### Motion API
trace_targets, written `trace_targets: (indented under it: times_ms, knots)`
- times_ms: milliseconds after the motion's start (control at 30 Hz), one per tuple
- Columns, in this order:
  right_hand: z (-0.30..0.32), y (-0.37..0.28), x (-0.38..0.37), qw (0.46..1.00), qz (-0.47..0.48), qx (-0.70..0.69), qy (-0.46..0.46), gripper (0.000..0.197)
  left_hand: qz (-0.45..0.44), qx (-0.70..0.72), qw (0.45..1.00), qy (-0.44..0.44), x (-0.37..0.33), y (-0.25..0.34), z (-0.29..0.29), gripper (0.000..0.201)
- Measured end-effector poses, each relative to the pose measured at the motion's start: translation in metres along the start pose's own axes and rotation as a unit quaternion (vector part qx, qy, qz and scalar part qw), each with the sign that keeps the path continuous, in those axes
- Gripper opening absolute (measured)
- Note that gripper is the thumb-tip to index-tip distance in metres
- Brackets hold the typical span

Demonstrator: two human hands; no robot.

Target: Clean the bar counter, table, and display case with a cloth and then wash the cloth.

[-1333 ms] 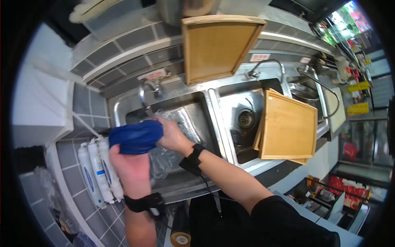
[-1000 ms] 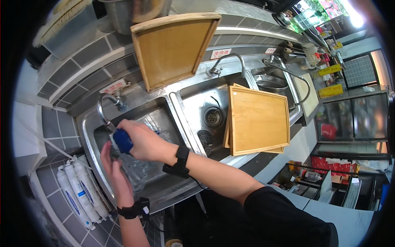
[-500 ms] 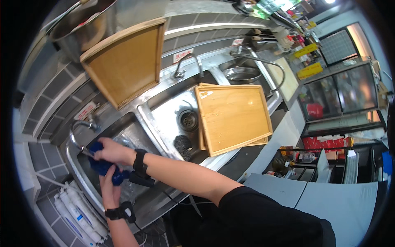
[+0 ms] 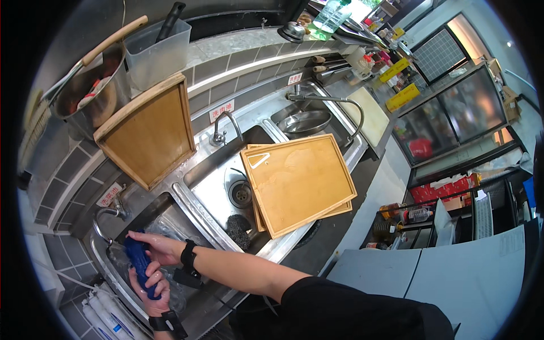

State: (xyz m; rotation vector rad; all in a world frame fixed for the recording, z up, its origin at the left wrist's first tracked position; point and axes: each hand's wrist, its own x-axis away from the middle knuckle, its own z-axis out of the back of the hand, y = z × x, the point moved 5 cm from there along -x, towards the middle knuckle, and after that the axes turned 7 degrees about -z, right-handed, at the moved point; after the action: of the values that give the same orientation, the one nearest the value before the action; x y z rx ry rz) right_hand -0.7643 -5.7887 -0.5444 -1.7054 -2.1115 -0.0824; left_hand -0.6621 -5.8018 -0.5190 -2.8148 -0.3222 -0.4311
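A dark blue cloth (image 4: 137, 255), bunched into a long wet roll, is held between my two hands over the left sink basin (image 4: 99, 258). My right hand (image 4: 163, 249) grips its upper part, with the thumb reaching along the top. Around the lower end are wrapped the fingers of my left hand (image 4: 148, 289). Just above the cloth's top end curves a metal faucet (image 4: 102, 218). Clear plastic (image 4: 181, 229) lies in the basin beside and beneath my hands. Both wrists wear black bands.
Stacked wooden trays (image 4: 300, 181) lie across the middle basin, beside a black scouring pad (image 4: 238, 229) and a drain (image 4: 240, 194). Another wooden tray (image 4: 148, 133) leans on the back wall. A metal pan (image 4: 305, 121) sits in the far basin. White filter cartridges (image 4: 107, 311) stand at lower left.
The cloth has gone from a loose bunch under the faucet to a tight, elongated roll lower down. Both hands have come nearer, and the view has shifted.
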Motion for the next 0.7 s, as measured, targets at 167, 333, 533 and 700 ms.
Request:
trace_targets:
  times_ms: [167, 333, 533, 700]
  knots:
    - [0.009, -0.004, -0.011, 0.994, 0.068, 0.026, 0.080, 0.036, -0.020, -0.211, 0.966, 0.147, 0.005, 0.002, 0.004, 0.037]
    - [0.008, -0.004, -0.035, 0.946, 0.100, 0.269, 0.151, 0.047, -0.031, -0.485, 0.826, 0.284, 0.009, 0.029, 0.028, 0.030]
    - [0.006, -0.011, -0.038, 0.708, 0.234, 0.563, 0.356, 0.052, -0.132, -0.747, 0.584, 0.290, -0.021, 0.043, 0.034, 0.017]
    - [0.016, -0.007, -0.031, 0.761, 0.239, 0.508, 0.324, 0.037, -0.096, -0.911, 0.245, 0.318, -0.003, 0.070, 0.026, 0.048]
